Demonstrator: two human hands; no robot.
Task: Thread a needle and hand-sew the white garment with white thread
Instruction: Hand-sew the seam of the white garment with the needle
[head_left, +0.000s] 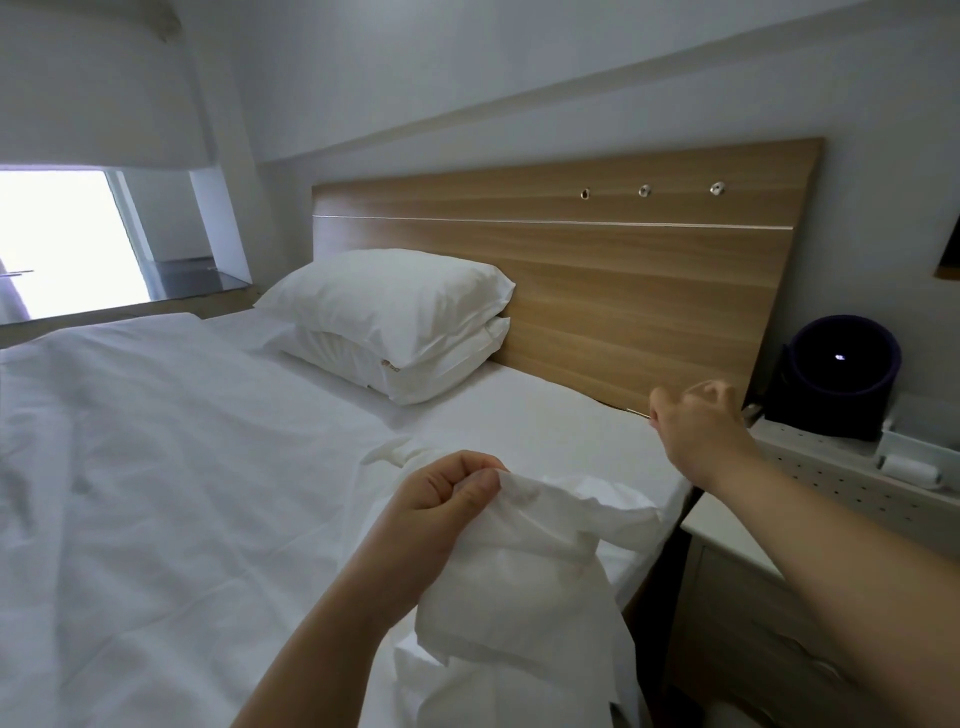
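Left hand (447, 501) — thumb and curled fingers pinched tight on a fold of the white garment (524, 571), holding its top edge up; the rest hangs crumpled onto the bed (182, 467) near its right edge. Right hand (698, 431) raised well apart from the left, by the lower corner of the headboard (571, 291), fingers curled in a narrow pinch on a thin needle (638, 412) that shows only faintly and points left. A fine pale thread (709, 383) seems to arc over the knuckles — too thin to trace to the cloth. Two white pillows (395, 322) stacked against the headboard. Beside the bed, a bedside table (727, 540) carries a perforated tray (831, 467), a small white roll (911, 470) and a dark cylinder (841, 364).
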